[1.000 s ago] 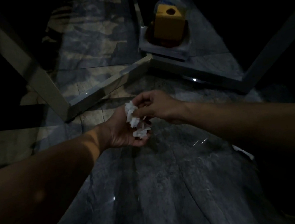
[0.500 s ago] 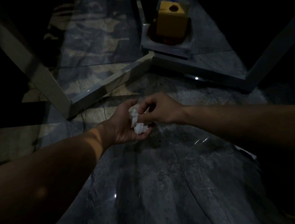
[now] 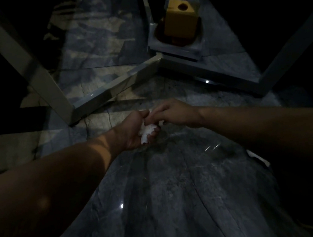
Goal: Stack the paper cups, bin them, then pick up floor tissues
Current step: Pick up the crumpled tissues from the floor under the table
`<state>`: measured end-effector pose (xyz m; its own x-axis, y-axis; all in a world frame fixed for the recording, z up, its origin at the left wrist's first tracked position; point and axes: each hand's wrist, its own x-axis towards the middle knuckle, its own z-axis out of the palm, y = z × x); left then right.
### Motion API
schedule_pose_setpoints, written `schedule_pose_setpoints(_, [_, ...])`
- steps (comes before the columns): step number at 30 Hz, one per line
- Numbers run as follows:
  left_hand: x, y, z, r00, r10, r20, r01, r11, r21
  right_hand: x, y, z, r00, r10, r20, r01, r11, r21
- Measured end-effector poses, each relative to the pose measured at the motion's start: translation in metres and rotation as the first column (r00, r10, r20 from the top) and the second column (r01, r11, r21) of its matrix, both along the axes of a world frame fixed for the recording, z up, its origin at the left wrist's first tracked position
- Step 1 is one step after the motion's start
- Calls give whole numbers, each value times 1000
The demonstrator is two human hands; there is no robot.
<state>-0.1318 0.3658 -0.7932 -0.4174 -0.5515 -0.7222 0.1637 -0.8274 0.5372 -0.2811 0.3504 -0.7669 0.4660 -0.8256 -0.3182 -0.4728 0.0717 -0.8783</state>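
In dim light both of my hands meet low over the dark marble floor [image 3: 161, 196]. A wad of crumpled white tissues [image 3: 147, 130] lies in the cupped palm of my left hand [image 3: 133, 131], whose fingers curl around it. From the right, my right hand [image 3: 172, 113] pinches the top of the same wad with its fingertips. A white scrap, perhaps another tissue [image 3: 258, 158], lies on the floor under my right forearm.
A yellow box with a round hole [image 3: 180, 20] stands on a grey base at the back. Pale metal table legs and floor bars [image 3: 109, 90] form a frame in front of my hands. The edges of the view are too dark to read.
My left fingers have curled tighter around the tissues, and the right fingertips have pushed the wad further into the palm. Both hands stayed in about the same place.
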Motion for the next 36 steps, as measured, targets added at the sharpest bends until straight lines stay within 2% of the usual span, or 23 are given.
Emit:
schedule_pose_setpoints(3, [0,0,-4,1000,-1,0,1,1000,6,-14,-4,-2,998,-62,-34,65,992,112])
schedule_pose_setpoints(5, [-1,-1,-6,1000,9,10,-8,1000,-8,-27,-9,-4,992,-119,-41,124,983,133])
schedule_pose_setpoints(16, [-14,-7,-16,997,-14,70,17,999,-34,-103,-7,-11,914,-290,-286,322,944,72])
schedule_pose_setpoints(20, [-23,-12,-20,999,-31,44,33,999,-28,-136,-1,-16,832,-303,-465,306,949,-70])
schedule_pose_setpoints(22, [-28,-13,-21,999,-43,31,43,999,-26,-151,4,-20,763,-278,-584,236,960,-149])
schedule_pose_setpoints(24, [-35,-13,-21,999,-50,20,50,998,-26,-165,9,-22,698,-209,-685,148,978,-148])
schedule_pose_setpoints(28, [-46,-11,-21,998,-69,-2,69,997,-16,-180,22,-21,467,-17,-884,-29,999,-34])
schedule_pose_setpoints(30, [-51,-11,-22,997,-81,-7,81,997,-11,-181,33,-20,381,75,-921,-72,996,51])
schedule_pose_setpoints(33, [-58,-12,-23,995,-97,8,97,995,-22,-181,46,-24,335,197,-921,-94,980,175])
schedule_pose_setpoints(36, [-61,-12,-24,995,-99,10,99,995,-23,-182,55,-26,356,241,-903,-93,971,222])
